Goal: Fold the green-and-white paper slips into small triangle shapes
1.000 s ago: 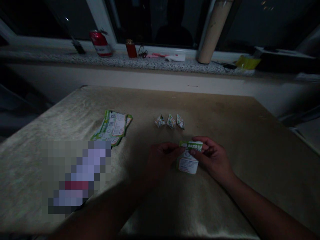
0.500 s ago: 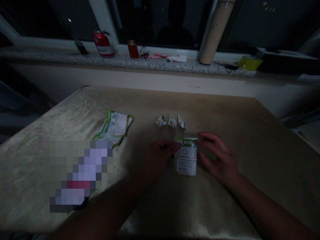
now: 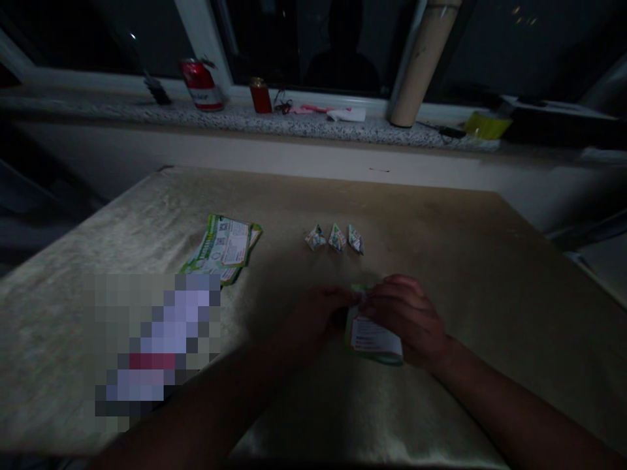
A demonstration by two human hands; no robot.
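Note:
A small green and white printed paper (image 3: 372,341) lies on the beige table (image 3: 441,235) in front of me. My left hand (image 3: 318,316) pinches its upper left edge, fingers closed. My right hand (image 3: 404,316) curls over its top right part, fingers pressed onto the paper. The paper's top is hidden under both hands. Three small folded paper shapes (image 3: 336,238) sit in a row just beyond my hands. A stack of green and white leaflets (image 3: 223,248) lies to the left.
A blurred-out patch (image 3: 157,339) covers something on the table's left. The stone windowsill (image 3: 294,124) behind holds a red can (image 3: 200,85), a small red container (image 3: 258,96), a tall beige roll (image 3: 421,62) and a yellow object (image 3: 484,124).
The paper lay flat and stretched between my hands half a second ago; now both hands have drawn together over its top and its upper part is covered.

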